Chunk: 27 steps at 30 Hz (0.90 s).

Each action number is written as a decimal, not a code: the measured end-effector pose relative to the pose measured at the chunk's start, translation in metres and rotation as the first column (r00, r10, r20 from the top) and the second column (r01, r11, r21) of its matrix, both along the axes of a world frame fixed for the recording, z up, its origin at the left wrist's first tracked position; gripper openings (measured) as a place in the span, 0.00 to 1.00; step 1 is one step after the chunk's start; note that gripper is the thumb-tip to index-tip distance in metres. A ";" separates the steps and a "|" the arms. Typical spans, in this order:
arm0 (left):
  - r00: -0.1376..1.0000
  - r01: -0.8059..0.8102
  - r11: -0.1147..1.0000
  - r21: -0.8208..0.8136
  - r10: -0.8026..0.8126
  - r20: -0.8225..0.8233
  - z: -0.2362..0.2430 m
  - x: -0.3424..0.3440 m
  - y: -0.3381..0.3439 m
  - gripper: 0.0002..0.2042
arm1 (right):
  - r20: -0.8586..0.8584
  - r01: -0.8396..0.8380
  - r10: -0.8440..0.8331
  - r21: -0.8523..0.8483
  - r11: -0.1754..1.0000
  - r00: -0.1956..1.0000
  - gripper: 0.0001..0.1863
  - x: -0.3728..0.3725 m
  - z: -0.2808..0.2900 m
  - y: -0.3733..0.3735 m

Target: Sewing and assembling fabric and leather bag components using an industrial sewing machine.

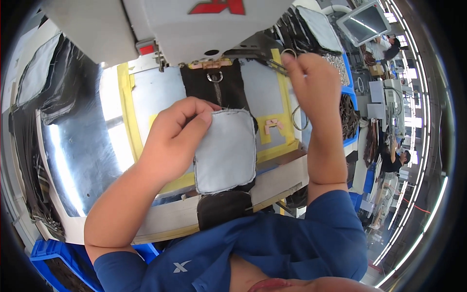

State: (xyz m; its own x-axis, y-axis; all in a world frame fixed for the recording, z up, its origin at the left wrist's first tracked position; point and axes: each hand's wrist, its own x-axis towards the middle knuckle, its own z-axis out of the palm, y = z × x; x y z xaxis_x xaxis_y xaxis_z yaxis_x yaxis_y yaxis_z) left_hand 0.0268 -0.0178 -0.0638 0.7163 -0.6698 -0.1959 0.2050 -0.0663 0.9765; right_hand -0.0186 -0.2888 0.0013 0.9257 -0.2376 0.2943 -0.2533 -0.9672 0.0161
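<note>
My left hand (182, 134) pinches the upper left corner of a pale grey padded fabric panel (224, 151), which lies over a black fabric piece (197, 80). That piece, with a zipper (218, 95) and metal D-ring (214, 77), reaches under the head of a white sewing machine (199, 31). My right hand (311, 75) is raised at the right, closed on what looks like metal scissors (277, 65), blades toward the machine; a thin loop hangs below it. Yellow tape (125, 102) lines the plate, and a small beige fitting (272, 125) lies on the right.
Stacks of black fabric with grey panels (34, 78) are at left, another (318, 29) at upper right. Blue bins (351, 131) with small parts stand right, another (51, 255) lower left. A screen (362, 22) is upper right; two people (396, 160) (386, 48) are farther back.
</note>
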 end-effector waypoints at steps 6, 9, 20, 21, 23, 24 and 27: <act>0.997 0.026 0.990 -0.140 -0.037 -0.075 -0.004 0.001 -0.004 0.07 | 0.080 -0.396 0.540 0.770 0.501 0.838 0.16 -0.026 -0.017 0.031; 0.985 0.033 0.996 -0.078 -0.046 -0.168 0.001 -0.002 -0.002 0.07 | -0.084 -0.256 0.588 0.845 0.470 0.804 0.17 -0.029 -0.019 0.033; 0.965 0.208 0.972 0.112 -0.223 0.139 0.010 -0.001 0.001 0.06 | -0.001 -0.183 0.588 0.950 0.253 0.809 0.05 -0.034 -0.016 0.033; 0.970 0.203 0.974 0.096 -0.214 0.113 0.009 -0.001 0.001 0.06 | 0.112 -0.396 0.626 0.855 0.336 0.772 0.06 -0.034 -0.020 0.035; 0.974 0.202 0.976 0.084 -0.209 0.086 0.007 -0.001 0.002 0.05 | 0.210 -0.581 0.667 0.709 0.400 0.715 0.06 -0.034 -0.026 0.039; 0.976 0.199 0.977 0.074 -0.205 0.078 0.006 -0.001 0.002 0.07 | 0.262 -0.676 0.692 0.597 0.431 0.673 0.07 -0.035 -0.028 0.040; 0.980 0.192 0.981 0.032 -0.193 0.053 0.003 -0.001 0.001 0.08 | 0.304 -0.766 0.717 0.409 0.496 0.627 0.08 -0.040 -0.030 0.042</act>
State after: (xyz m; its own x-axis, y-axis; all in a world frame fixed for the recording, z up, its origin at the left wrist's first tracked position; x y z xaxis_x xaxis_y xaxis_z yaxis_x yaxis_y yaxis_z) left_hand 0.0253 -0.0163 -0.0609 0.5847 -0.7913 -0.1789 0.1317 -0.1251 0.9834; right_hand -0.0582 -0.2470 -0.0284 0.8046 0.4016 0.4375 0.5839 -0.6695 -0.4592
